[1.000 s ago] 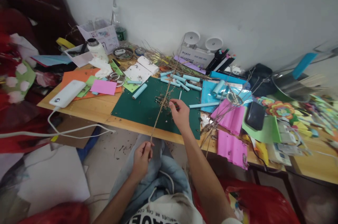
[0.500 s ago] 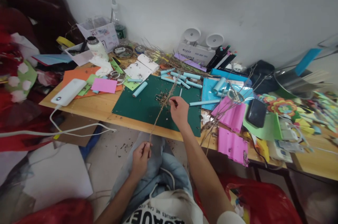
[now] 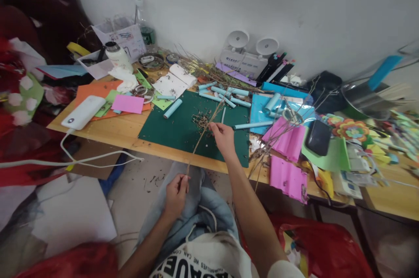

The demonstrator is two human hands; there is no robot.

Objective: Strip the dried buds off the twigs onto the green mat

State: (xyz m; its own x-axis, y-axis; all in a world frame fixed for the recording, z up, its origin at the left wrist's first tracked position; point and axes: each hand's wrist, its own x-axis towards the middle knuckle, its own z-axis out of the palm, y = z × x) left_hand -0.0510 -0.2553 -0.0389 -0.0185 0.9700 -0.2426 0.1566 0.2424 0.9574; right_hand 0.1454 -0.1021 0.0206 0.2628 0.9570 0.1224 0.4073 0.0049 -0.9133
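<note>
A thin dry twig (image 3: 198,142) slants from my lap up over the green cutting mat (image 3: 163,127). My left hand (image 3: 176,191) is closed round its lower end, just off the table's front edge. Higher up, my right hand (image 3: 223,137) pinches with thumb and forefinger at the twig's side, over the mat; what exactly sits between those fingertips is too small to make out. A heap of dry brown bits (image 3: 200,120) lies on the mat behind the twig. Several light blue paper rolls (image 3: 173,108) are on and around the mat.
A white power bank (image 3: 83,112) with a cable hanging off the edge lies at the left. Pink crepe paper (image 3: 288,180), a black phone (image 3: 318,137) and more bare twigs (image 3: 262,156) are at the right. A white bottle (image 3: 118,57) stands at the back left.
My right hand has shifted slightly along the twig and its fingers have turned a little. The left hand keeps its hold, and the view has tilted slightly.
</note>
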